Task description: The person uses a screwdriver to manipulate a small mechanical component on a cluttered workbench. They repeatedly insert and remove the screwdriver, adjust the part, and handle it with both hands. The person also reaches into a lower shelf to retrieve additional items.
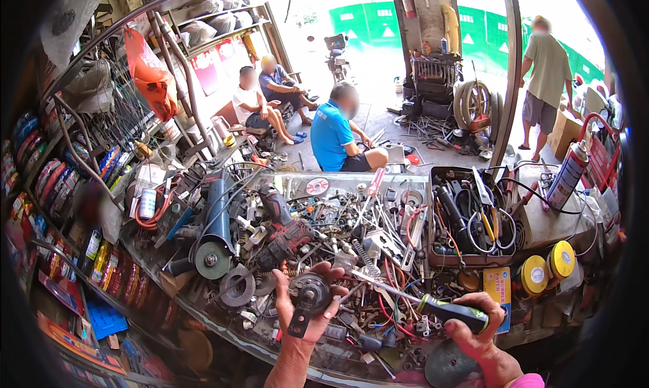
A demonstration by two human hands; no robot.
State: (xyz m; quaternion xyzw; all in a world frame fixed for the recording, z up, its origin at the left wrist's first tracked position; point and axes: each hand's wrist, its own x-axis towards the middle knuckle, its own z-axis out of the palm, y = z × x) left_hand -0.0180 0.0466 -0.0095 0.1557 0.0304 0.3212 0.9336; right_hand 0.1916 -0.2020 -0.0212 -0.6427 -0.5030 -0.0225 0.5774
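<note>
My left hand (297, 320) is curled around a round black disc horn (311, 292), which lies face up in the palm. A flat dark bracket with holes sticks out from it toward my wrist. In my right hand (481, 334) is a screwdriver (453, 312) with a black and green handle. Its long shaft slants to the left, and the tip is near the horn, apart from it. Beneath both hands spreads a heap of loose bolts, wires and small metal parts (338, 239). A cordless drill (284, 229) rests just beyond my left hand.
A blue angle grinder (216, 219) and a toothed metal wheel (236, 285) lie left. On the right stand an open toolbox (443, 258), a spray can (568, 175) and yellow round tins (534, 275). A person in blue (338, 134) sits beyond the bench; several others are farther off.
</note>
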